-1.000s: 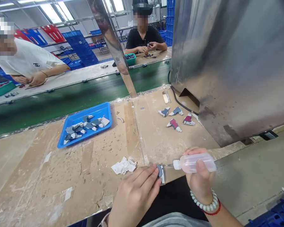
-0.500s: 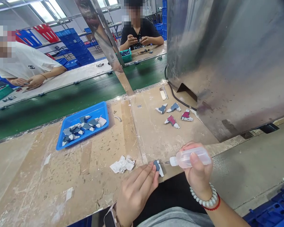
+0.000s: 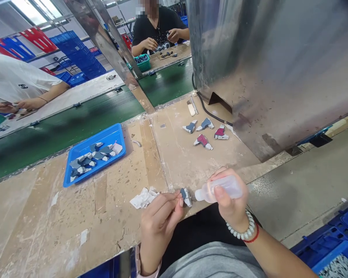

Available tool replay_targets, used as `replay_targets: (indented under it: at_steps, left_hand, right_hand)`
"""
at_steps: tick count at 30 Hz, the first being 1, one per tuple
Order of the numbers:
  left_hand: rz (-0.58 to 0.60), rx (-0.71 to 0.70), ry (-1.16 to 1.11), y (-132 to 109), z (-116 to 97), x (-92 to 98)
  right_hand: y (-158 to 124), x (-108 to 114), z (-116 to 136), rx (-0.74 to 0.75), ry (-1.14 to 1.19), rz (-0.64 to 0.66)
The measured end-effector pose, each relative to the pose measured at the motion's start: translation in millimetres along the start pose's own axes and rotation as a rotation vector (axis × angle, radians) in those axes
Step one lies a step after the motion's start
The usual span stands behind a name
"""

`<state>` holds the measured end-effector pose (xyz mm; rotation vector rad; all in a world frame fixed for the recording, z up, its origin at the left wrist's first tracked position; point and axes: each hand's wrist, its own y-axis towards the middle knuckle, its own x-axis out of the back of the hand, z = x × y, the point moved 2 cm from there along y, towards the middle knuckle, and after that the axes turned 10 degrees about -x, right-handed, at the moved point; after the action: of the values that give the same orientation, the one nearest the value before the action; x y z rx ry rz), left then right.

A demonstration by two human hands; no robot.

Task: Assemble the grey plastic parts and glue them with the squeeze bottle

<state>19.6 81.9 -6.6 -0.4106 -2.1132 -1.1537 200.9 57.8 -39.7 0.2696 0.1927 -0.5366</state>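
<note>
Between the fingertips of my left hand [image 3: 161, 216] is a small blue-grey and white moulded piece [image 3: 186, 197], held just above the table's front edge. My right hand [image 3: 230, 200] is wrapped round a translucent squeeze bottle [image 3: 222, 189], tipped on its side. The bottle's thin nozzle points left and reaches the piece; whether it touches, I cannot tell. A crumpled white tissue [image 3: 144, 197] lies beside my left hand. Farther up the table rest two blue-grey and white pieces [image 3: 205, 124] and two magenta and white pieces [image 3: 203, 141].
On the left, a blue tray [image 3: 67, 181] holds several grey and white pieces. A large metal housing [image 3: 266, 77] stands at the right, a black cable [image 3: 210, 112] along its base. Beyond the table runs a green conveyor belt [image 3: 104, 110]; two people sit across it.
My left hand has turned the piece, showing more of its white side. The bottle's nozzle has come closer to it. The whole view has shifted slightly.
</note>
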Motion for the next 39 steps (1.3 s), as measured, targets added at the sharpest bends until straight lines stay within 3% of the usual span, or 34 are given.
replay_targets:
  at_steps: [20,33,39]
  left_hand:
    - [0.022,0.091,-0.025,-2.7,2.1,0.5]
    - [0.014,0.116,-0.055,-4.7,3.4,-1.3]
    - [0.01,0.097,-0.055,-5.1,4.5,-1.5]
  right_hand:
    - [-3.5,-1.4,-1.2,0.111,-0.066,0.1]
    - [-3.4,0.8,-5.4,0.09,-0.013,0.071]
    - [-4.1,2.7,-7.0,0.025,0.101,-0.025]
